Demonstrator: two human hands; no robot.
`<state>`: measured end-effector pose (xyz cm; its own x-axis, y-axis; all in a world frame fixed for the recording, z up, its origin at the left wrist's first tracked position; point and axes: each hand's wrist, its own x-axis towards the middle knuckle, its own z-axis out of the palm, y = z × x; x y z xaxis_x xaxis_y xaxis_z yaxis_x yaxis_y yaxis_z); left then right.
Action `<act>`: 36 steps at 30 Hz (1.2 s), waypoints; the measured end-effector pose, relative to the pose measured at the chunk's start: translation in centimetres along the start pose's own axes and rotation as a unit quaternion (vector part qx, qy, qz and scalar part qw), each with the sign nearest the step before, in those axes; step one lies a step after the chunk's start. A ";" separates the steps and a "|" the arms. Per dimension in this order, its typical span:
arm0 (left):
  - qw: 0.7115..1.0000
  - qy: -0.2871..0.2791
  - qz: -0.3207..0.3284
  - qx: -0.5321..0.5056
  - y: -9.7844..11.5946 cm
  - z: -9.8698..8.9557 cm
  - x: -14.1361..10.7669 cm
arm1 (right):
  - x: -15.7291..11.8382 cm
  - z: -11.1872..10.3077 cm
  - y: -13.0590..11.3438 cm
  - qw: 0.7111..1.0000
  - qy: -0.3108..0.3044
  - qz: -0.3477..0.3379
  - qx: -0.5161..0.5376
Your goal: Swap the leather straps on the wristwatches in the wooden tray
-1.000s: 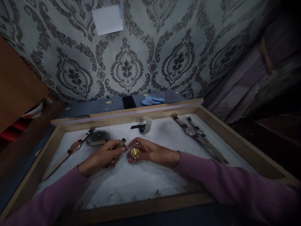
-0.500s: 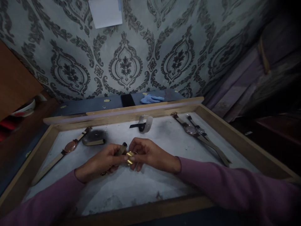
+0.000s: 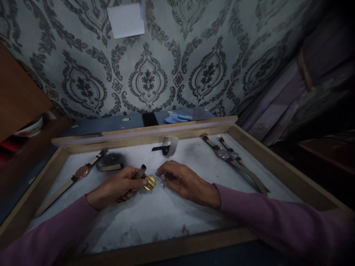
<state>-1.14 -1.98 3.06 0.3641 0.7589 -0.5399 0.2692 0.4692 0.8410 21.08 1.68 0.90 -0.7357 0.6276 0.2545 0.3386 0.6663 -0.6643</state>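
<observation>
Disc (image 3: 150,183), shiny gold and roundish, sits out past the fingertips of the left hand (image 3: 116,186), over the middle of the wooden tray (image 3: 172,244). That hand's grip is closed up, thumb pressed on the disc's left edge, with a strap piece (image 3: 140,172) poking up from the same fist. The right hand (image 3: 191,184) is just to the right, grip loosely curled and partly open, with a thin dark bit (image 3: 165,179) by the fingertips; can't tell what it is or how firmly it's held. No contact between that hand and the disc.

As for handling, the disc looks light, stiff and kinda slippery, probably easy to scratch, so edges between thumb and finger would be the safe hold. The strap looks soft and bendy, so pinching it anywhere should be fine.
</observation>
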 end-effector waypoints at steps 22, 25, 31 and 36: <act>0.989 0.058 0.105 -0.084 -0.4 1.0 0.2 | 1.5 0.9 0.0 0.766 -0.057 0.224 0.600; 0.990 0.044 0.118 -0.068 -0.5 1.3 0.2 | 1.6 0.9 0.2 0.771 -0.052 0.212 0.599; 0.988 0.053 0.139 -0.037 -0.6 1.6 0.2 | 1.6 1.2 0.6 0.780 -0.037 0.195 0.593; 0.989 0.041 0.139 0.002 -0.9 1.5 0.1 | 1.6 1.5 0.5 0.809 -0.027 0.158 0.565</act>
<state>-0.01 -3.01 2.23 0.3502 0.8928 -0.2832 0.1732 0.2354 0.9563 19.20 2.49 -0.07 -0.7518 0.6562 -0.0646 -0.2150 -0.3365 -0.9168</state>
